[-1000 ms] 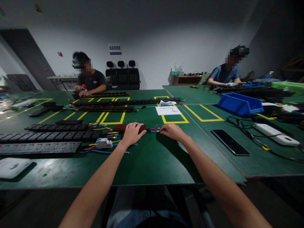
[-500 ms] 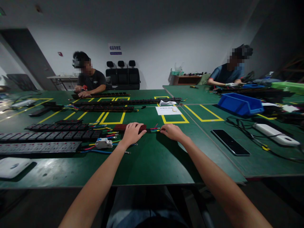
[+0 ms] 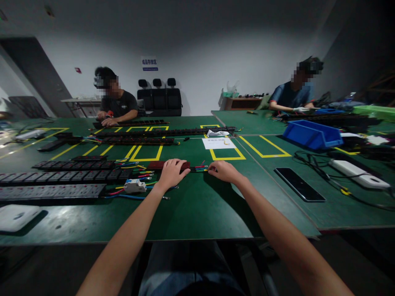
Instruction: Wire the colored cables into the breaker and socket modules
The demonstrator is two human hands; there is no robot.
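My left hand [image 3: 173,172] lies over a dark red socket-strip-like block [image 3: 156,165], its fingers across the top and the thumb along the near side. Out of the block's right end runs a small bundle of coloured wires [image 3: 197,168] with ring terminals on some tips. At the end of one wire my right hand [image 3: 224,170] is closed in a pinch; its fingertips hide that tip. Left of my left hand, a white and grey circuit breaker [image 3: 135,186] sits on the wires of a black power strip [image 3: 55,192].
More black strips [image 3: 68,175] lie on the left of the green table [image 3: 191,213]. On the right are a phone [image 3: 299,184], a blue bin [image 3: 311,135] and a white power bank [image 3: 359,174] with black cables. A paper sheet [image 3: 217,143] lies ahead. Two people work across the table.
My hands, the block and its wires look the same as before. Across the table, the person on the right has leaned slightly leftward.
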